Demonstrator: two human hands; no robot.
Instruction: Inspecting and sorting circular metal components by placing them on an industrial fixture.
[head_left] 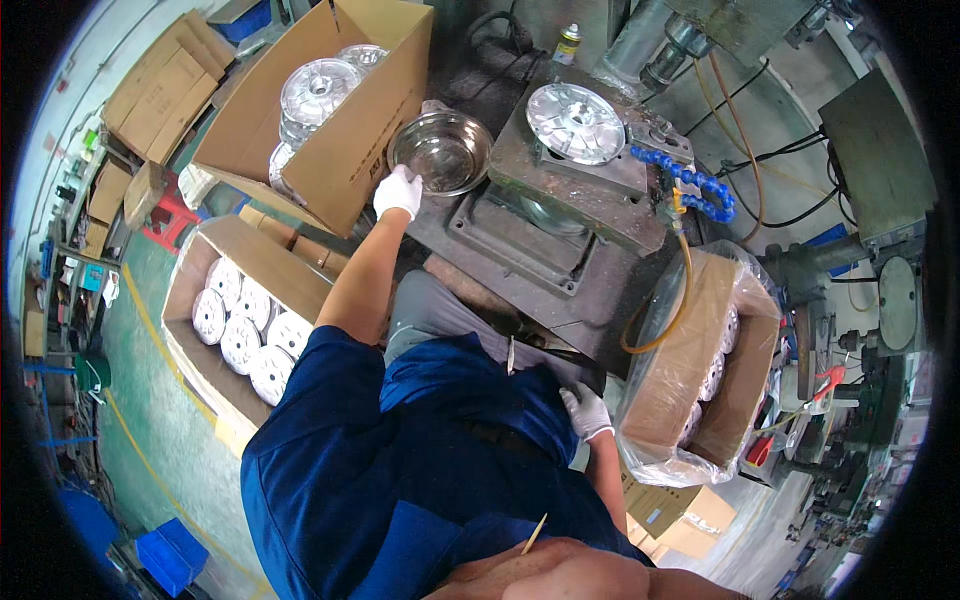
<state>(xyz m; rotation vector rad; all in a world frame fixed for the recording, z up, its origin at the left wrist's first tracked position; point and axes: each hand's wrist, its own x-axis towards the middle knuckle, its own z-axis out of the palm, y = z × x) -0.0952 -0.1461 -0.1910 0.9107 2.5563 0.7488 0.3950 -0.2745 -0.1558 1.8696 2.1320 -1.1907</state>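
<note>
My left hand, in a white glove, reaches forward with its fingers closed at the near left rim of a round steel bowl. The bowl stands on the machine table and appears to have liquid in it. To its right, a shiny round metal disc with a hub and ribs lies flat on the machine's block. My right hand, also white-gloved, lies against my right thigh with its fingers stretched out, holding nothing.
At the left, a tall cardboard box holds stacked metal discs, and a lower box holds several more. Another disc-filled carton, lined with plastic, stands right. A blue segmented coolant hose and yellow tube flank the block.
</note>
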